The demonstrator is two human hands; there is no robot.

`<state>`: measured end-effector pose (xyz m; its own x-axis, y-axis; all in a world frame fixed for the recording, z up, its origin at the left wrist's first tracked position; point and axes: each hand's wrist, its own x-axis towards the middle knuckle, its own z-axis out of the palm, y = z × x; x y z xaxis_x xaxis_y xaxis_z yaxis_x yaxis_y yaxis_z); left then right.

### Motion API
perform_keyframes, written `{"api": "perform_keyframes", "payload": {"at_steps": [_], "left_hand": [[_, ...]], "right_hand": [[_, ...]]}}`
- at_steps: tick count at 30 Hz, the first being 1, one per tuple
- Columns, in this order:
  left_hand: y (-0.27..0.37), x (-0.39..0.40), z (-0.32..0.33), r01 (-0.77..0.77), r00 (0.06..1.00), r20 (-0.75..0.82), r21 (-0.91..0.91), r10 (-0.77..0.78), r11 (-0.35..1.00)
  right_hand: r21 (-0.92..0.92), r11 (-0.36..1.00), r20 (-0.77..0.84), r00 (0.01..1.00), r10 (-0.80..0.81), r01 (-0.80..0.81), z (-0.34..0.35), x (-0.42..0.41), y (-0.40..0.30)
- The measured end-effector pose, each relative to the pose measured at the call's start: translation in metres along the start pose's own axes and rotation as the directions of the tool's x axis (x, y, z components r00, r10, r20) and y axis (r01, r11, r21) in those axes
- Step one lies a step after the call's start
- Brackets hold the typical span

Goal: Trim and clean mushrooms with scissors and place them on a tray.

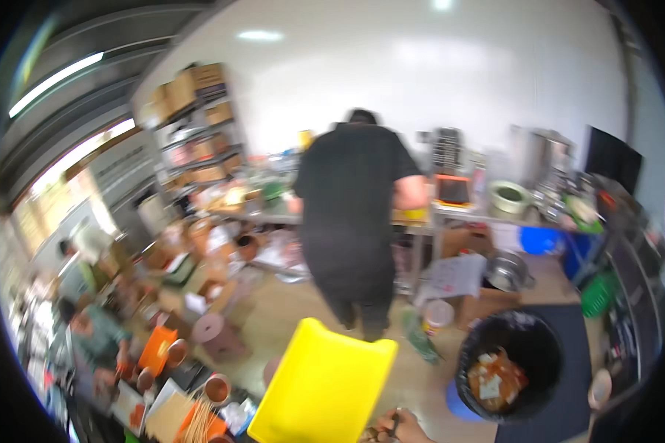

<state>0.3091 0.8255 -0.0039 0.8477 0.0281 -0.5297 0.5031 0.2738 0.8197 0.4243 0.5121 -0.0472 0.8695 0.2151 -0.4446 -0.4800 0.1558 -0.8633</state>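
My right hand (pixel 407 427) is at the bottom edge, just right of the lower end of a yellow plastic tray (pixel 327 382). Its fingers are curled by a small dark object; blur hides whether they grip it. Small brownish rounded shapes (pixel 376 434) lie beside the fingers, too blurred to name. The tray is tilted and its inside shows no contents; its lower edge is cut off by the frame. My left hand is out of view. Right of the hand stands a bin with a black liner (pixel 554 360), holding orange-brown scraps and a pale piece.
A person in dark clothes (pixel 349 205) stands ahead at a metal worktable (pixel 288 217), back to me. Other people work at lower left beside a table with an orange tray (pixel 157 350) and wooden sticks (pixel 199 423). A pinkish stool (pixel 216 332), cardboard boxes and a white tub (pixel 438 315) stand around.
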Motion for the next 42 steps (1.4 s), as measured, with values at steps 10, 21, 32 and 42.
{"api": "perform_keyframes", "payload": {"at_steps": [10, 21, 32, 42], "left_hand": [[0.031, 0.048, 0.043, 0.196, 0.956, 0.180, 0.200, -0.232, 0.960], [0.116, 0.117, 0.093, -0.139, 0.913, 0.377, 0.650, -0.158, 0.748], [0.042, 0.155, 0.297, -0.893, 0.233, 0.956, 0.282, -0.176, 0.352], [0.007, 0.085, 0.474, -0.999, -0.039, 0.980, -0.034, -0.195, 0.028]], "right_hand": [[0.310, 0.950, -0.049, 0.998, -0.029, 0.043, -0.035, -0.042, -0.015], [0.235, 0.937, -0.443, 0.886, -0.134, 0.259, -0.055, -0.066, -0.036], [0.410, 0.789, -0.747, 0.665, 0.003, 0.458, -0.071, -0.132, -0.004], [0.387, 0.596, -0.904, 0.417, 0.095, 0.704, -0.189, -0.223, 0.039]]}}
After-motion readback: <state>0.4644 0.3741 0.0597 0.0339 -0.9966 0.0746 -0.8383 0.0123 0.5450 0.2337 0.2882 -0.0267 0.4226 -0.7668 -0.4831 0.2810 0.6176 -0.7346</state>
